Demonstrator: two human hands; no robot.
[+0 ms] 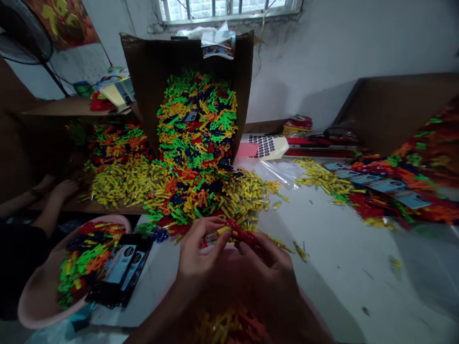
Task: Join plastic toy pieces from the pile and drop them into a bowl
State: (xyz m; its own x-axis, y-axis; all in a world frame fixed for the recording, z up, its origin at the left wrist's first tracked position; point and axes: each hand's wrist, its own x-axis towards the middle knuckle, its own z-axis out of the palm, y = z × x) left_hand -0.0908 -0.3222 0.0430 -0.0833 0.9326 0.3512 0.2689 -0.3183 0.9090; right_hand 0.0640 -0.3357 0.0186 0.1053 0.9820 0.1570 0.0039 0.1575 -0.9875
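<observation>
Nearest, the left hand (pixel 202 252) and right hand (pixel 267 264) are together, both pinching one red piece (pixel 242 233). At 9 o'clock, a pink basin (pixel 35 297) holds some pieces, with two black packets (pixel 119 270) on it. At 12 o'clock, one carton (pixel 186 57) stands behind a big heap (pixel 185 194), too many to count.

One cardboard box (pixel 190 57), one pink basin (pixel 40 297), one window (pixel 226 5), the person's left hand (pixel 200 249) and right hand (pixel 266 264).

view: head-worn camera, above the near edge of the table (pixel 332 269)
faces: forward and down, toward the wall (pixel 341 40)
nearest: left hand (pixel 200 249) and right hand (pixel 266 264), close below
</observation>
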